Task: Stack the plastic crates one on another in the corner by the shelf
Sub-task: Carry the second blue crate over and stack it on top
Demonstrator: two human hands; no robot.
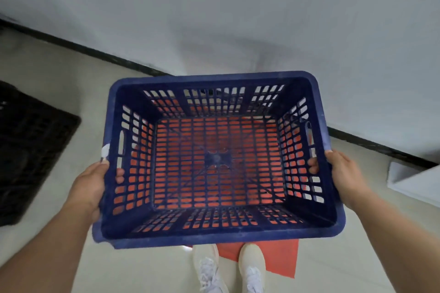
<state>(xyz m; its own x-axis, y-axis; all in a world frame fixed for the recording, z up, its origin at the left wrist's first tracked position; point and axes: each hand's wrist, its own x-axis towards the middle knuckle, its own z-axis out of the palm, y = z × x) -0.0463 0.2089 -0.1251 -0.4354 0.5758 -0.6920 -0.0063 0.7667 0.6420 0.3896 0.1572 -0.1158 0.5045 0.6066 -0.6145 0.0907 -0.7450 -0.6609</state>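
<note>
I hold a dark blue plastic crate point(217, 231) with slotted walls and floor, carried level in front of me above the floor. My left hand point(91, 185) grips its left rim, fingers curled inside the wall. On the right rim, my right hand point(338, 169) grips the same way. Through the crate's slots something orange-red shows below; its corner point(281, 259) sticks out on the floor under the crate's near edge. A black crate point(28, 150) lies on the floor at the left.
A white wall with a black skirting strip point(100, 52) runs diagonally ahead. At the right edge a white shelf or cabinet corner point(414, 181) juts in. My feet in white shoes point(228, 269) stand on the pale tiled floor by the orange-red piece.
</note>
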